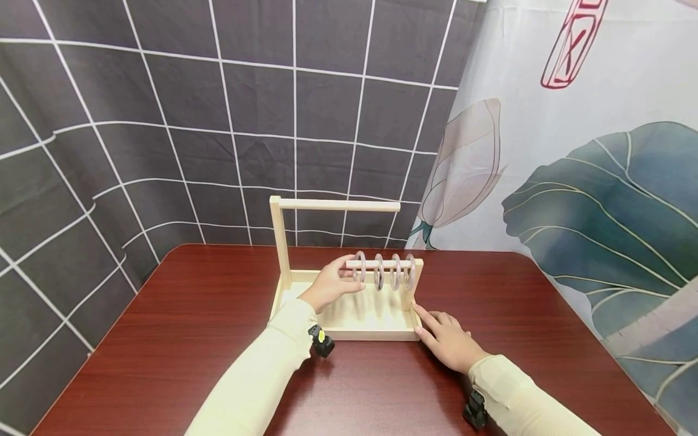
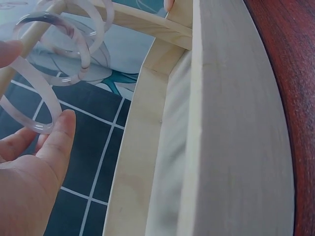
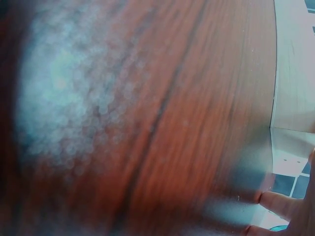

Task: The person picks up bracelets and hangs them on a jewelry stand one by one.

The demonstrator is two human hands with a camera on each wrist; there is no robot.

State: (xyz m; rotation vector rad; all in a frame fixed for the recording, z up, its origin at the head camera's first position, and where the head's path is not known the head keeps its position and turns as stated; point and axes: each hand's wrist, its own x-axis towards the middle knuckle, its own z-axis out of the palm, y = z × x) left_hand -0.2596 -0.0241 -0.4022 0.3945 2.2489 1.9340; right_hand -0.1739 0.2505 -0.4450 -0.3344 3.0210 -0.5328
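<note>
A pale wooden stand with a shallow tray (image 1: 365,335) stands on the table. Its short right post carries a low bar (image 1: 388,264) whose free end points left. Several translucent bangles hang on that bar, including a dark-streaked one (image 2: 81,46). My left hand (image 1: 330,284) pinches the leftmost bangle (image 2: 45,91) between thumb and fingers, close to the bar's free end. With its fingers extended, my right hand (image 1: 449,342) rests against the tray's right end. In the right wrist view only some fingers (image 3: 280,204) show beside the wood.
A taller post (image 1: 280,242) at the left bears a higher bar (image 1: 338,205) with nothing hanging on it. The reddish-brown table (image 1: 207,345) surrounds the stand. Behind it hang a dark gridded curtain (image 1: 262,97) and a white cloth printed with leaves (image 1: 611,194).
</note>
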